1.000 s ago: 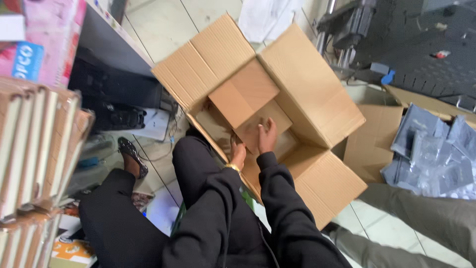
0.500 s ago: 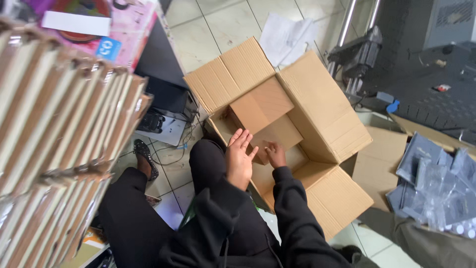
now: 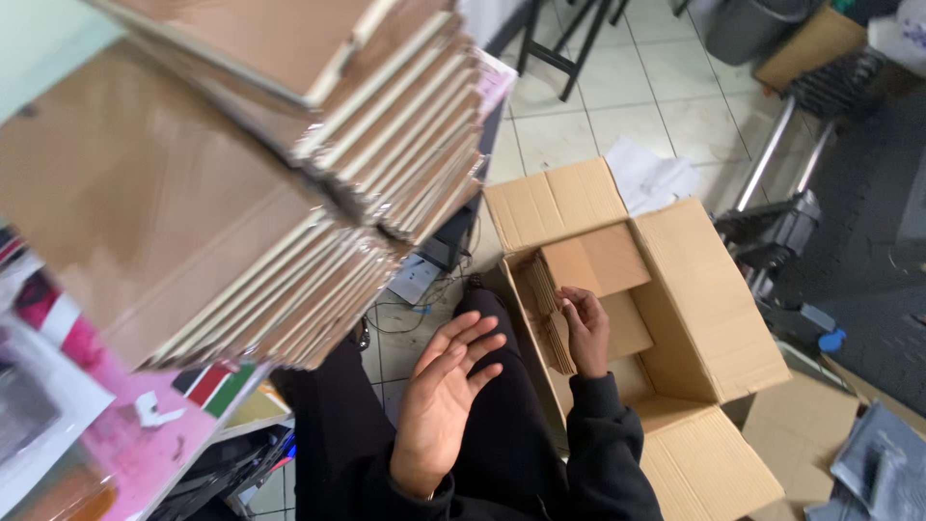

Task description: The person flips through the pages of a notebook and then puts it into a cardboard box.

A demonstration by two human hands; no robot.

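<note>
Packing flat cardboard pieces into the open carton.

On the left, two leaning stacks of flat brown sheets tower over you. Your left hand is raised over your lap, fingers spread, holding nothing. Right of it, your right hand reaches into the one open cardboard box, fingers curled on the row of upright cardboard pieces along its left wall. Judging by this, you're seating that row; fetching more calls for the free hand.
</note>
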